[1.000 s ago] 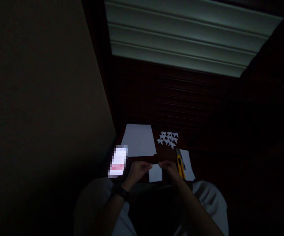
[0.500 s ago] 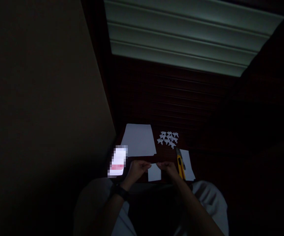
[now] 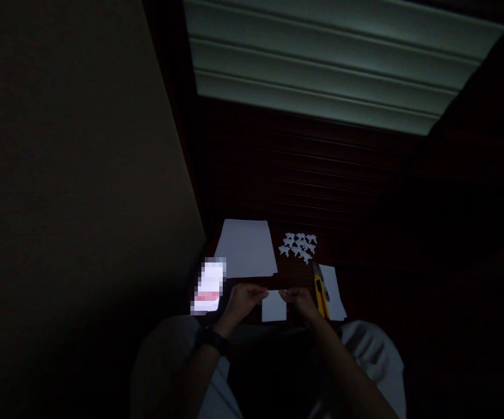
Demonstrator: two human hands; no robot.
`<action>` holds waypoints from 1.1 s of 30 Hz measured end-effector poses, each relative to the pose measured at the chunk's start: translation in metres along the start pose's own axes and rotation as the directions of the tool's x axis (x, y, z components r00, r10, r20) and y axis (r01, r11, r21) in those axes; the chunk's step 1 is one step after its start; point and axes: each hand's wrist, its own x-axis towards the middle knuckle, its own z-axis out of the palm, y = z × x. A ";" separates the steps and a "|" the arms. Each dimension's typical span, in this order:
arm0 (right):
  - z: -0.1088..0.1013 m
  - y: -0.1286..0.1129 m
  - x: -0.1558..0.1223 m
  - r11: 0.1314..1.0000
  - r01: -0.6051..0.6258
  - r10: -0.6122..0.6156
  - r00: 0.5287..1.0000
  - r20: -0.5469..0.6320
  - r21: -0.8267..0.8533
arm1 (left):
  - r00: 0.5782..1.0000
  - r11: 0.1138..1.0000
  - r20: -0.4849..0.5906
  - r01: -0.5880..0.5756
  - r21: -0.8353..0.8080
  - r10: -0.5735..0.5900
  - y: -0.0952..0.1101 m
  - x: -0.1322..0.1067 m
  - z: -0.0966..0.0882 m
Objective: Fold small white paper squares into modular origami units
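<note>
A small white square of paper [image 3: 274, 308] is held near the front edge of the dark table. My left hand [image 3: 245, 298] pinches its upper left corner between thumb and fingers. At the upper right corner, my right hand [image 3: 298, 299] pinches the same paper. The square hangs or lies towards me below the fingertips; whether it touches the table I cannot tell. Right of my right hand lies a yellow utility knife [image 3: 320, 295], partly over a white paper strip [image 3: 333, 294].
Behind my left hand lies a stack of white paper sheets [image 3: 247, 247]. Several small folded paper figures [image 3: 298, 245] sit at the back right. A lit phone with a blurred screen [image 3: 209, 285] is at the left edge. Behind stands a slatted shutter [image 3: 313, 64]; a wall [image 3: 81, 145] rises on the left.
The paper square looks slightly straighter and a touch wider between my fingers. My right hand has shifted very slightly; everything else stays in place.
</note>
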 end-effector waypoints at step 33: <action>0.002 0.000 0.004 1.000 -0.026 0.026 1.000 -0.009 0.005 | 0.998 0.991 0.057 -0.007 -0.135 0.015 -0.014 0.005 -0.005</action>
